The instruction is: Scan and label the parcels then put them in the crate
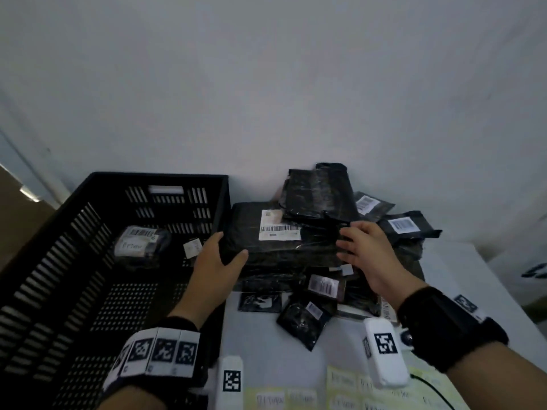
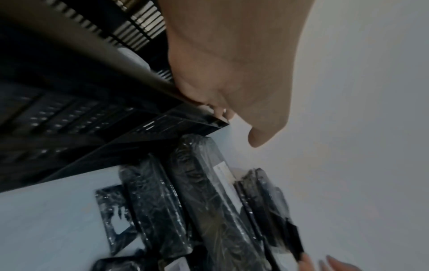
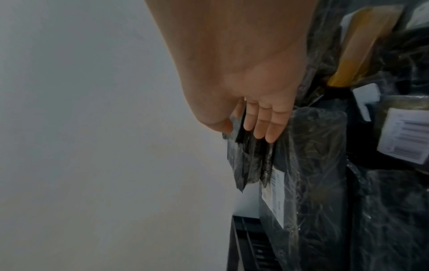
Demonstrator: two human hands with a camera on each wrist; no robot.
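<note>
A large flat black parcel with a white barcode label lies on top of the pile, right beside the black crate. My left hand spans its left front corner, thumb towards me and fingers between parcel and crate wall; the left wrist view shows no firm hold. My right hand lies with straight fingers against the parcel's right end, thumb on a thinner black bag. One labelled parcel sits inside the crate.
Several smaller black parcels lie in front of and right of the pile, one at the far right. Yellow label sheets lie at the near table edge. A white wall stands close behind the pile.
</note>
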